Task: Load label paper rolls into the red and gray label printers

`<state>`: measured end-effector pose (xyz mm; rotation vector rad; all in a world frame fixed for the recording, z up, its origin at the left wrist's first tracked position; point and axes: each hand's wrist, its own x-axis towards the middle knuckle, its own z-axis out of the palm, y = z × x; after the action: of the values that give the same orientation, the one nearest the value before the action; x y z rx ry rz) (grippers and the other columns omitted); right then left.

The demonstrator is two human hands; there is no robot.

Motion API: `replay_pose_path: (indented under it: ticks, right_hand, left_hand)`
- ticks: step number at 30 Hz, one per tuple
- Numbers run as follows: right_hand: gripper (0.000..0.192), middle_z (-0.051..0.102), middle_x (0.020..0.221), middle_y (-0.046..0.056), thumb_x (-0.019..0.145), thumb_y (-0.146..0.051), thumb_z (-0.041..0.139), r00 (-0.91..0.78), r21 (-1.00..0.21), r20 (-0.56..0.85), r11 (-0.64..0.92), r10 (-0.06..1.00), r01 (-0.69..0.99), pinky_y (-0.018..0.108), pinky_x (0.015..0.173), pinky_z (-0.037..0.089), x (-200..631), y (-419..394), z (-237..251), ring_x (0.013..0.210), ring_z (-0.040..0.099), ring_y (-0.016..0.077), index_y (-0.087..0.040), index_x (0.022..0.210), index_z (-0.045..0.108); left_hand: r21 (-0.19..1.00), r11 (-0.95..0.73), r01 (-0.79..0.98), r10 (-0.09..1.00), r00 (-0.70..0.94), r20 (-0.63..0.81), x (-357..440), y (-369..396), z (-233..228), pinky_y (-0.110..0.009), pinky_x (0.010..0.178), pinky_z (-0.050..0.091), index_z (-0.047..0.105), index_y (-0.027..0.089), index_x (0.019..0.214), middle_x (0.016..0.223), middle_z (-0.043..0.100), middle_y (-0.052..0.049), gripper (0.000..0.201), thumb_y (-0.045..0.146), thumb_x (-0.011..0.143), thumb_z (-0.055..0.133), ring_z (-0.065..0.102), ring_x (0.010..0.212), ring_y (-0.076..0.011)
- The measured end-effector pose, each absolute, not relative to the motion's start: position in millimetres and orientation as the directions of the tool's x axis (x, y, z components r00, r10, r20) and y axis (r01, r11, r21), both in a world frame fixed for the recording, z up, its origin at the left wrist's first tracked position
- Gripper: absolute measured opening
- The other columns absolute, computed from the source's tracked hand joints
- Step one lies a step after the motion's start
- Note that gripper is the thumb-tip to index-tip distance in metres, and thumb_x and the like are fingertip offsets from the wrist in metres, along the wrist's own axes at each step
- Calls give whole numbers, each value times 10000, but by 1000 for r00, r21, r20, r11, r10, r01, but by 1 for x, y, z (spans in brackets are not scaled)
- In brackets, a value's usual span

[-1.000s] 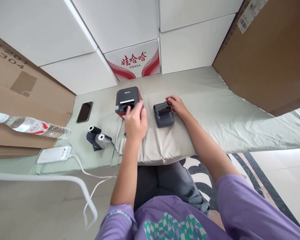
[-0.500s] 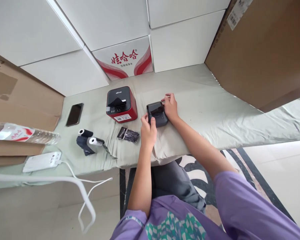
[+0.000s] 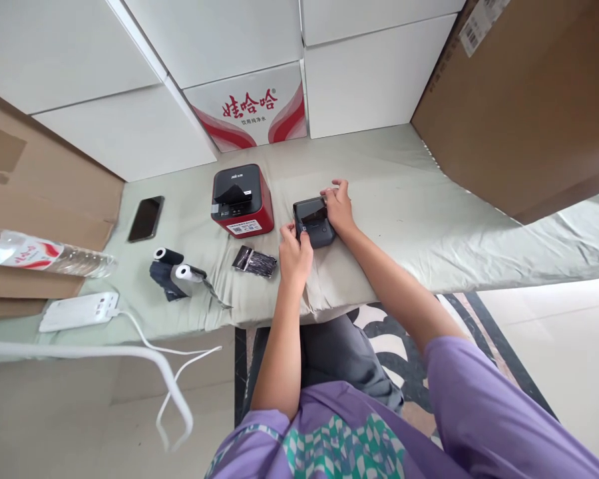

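Observation:
A small dark grey portable label printer (image 3: 318,233) with a glossy dark lid rests on the covered table in front of me. My left hand (image 3: 295,254) grips its left side, with the thumb on the front edge and the other fingers along the side. At its upper right corner, my right hand (image 3: 338,205) holds the right side with bent fingers, whose tips are partly hidden. Left of the printer stands a red, black-topped printer (image 3: 252,207). A clear packet of thin black items (image 3: 255,262) lies near my left hand.
Two rolls of black-and-white paper (image 3: 177,269) lie to the left, below a phone (image 3: 146,218). A white power bank (image 3: 80,311) with a cable, a water bottle (image 3: 40,255) and a white bent tube (image 3: 144,354) are at far left. Cartons (image 3: 519,113) border the table.
The view has shifted slightly, so the table's things appear a little higher. Both hands stay at the portable printer; the right fingers have moved slightly at its corner.

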<state>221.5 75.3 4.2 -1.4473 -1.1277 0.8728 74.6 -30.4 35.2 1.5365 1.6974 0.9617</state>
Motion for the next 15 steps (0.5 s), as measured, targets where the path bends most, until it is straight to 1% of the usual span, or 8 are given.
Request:
replay_pose_path:
  ticks: [4, 7, 11, 15]
  right_hand:
    - [294, 750, 1155, 96, 1018, -441, 407, 278, -970, 85, 16, 957, 242, 491, 1122, 460, 222, 79, 0, 1134, 672, 268, -274, 1260, 394]
    - [317, 773, 1075, 93, 1008, -461, 394, 266, -967, 109, 41, 958, 250, 546, 1125, 457, 223, 81, -3, 1132, 687, 296, -264, 1256, 400]
    - [319, 768, 1028, 79, 990, -516, 416, 274, -965, 91, 16, 957, 263, 556, 1107, 474, 224, 84, -5, 1104, 697, 307, -269, 1191, 440]
    - [344, 759, 1014, 76, 974, -567, 421, 258, -965, 82, 12, 963, 261, 535, 1093, 481, 227, 87, -6, 1076, 689, 294, -265, 1129, 474]
  left_hand:
    - [849, 52, 525, 991, -130, 19, 75, -29, 35, -433, 1147, 493, 492, 191, 1263, 1472, 675, -162, 326, 130, 953, 414, 618, 1405, -287]
    - [832, 29, 555, 990, -133, 55, 75, -27, 32, -485, 1166, 476, 505, 195, 1225, 1425, 705, -159, 312, 129, 930, 432, 617, 1400, -328]
    - [808, -11, 590, 987, -122, 103, 74, -25, 28, -543, 1155, 475, 502, 188, 1200, 1369, 730, -181, 286, 140, 929, 420, 628, 1370, -371]
    - [794, -30, 607, 984, -120, 129, 74, -24, 27, -556, 1183, 450, 503, 190, 1170, 1325, 746, -194, 261, 141, 926, 425, 647, 1339, -371]
